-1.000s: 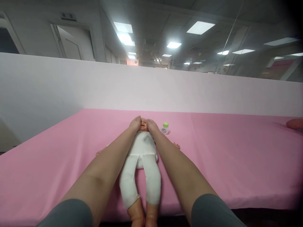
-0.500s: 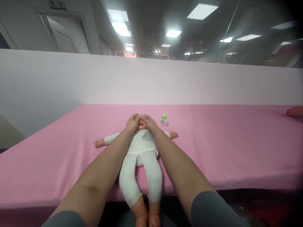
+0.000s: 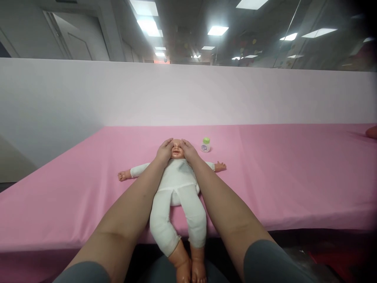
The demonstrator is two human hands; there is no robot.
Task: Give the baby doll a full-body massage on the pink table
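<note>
Pink cloth (image 3: 279,169) spreads before a low white wall (image 3: 206,94). Doll (image 3: 179,177) lies on it, face up, arms out. Clothed body probably soft, light; head (image 3: 177,151) looks smooth, stiff, perhaps slick, best steadied from both sides. Left hand (image 3: 164,151) and right hand (image 3: 189,151) cup its sides, fingers loosely extended, neither visibly clenched.

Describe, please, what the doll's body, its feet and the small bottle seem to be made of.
Doll's body: matte white cloth, with seams and creases. Feet: probably vinyl-like plastic, smooth with glossy highlights. Small bottle: perhaps plastic, pale and smooth-looking under a green cap; glass possible.
</note>
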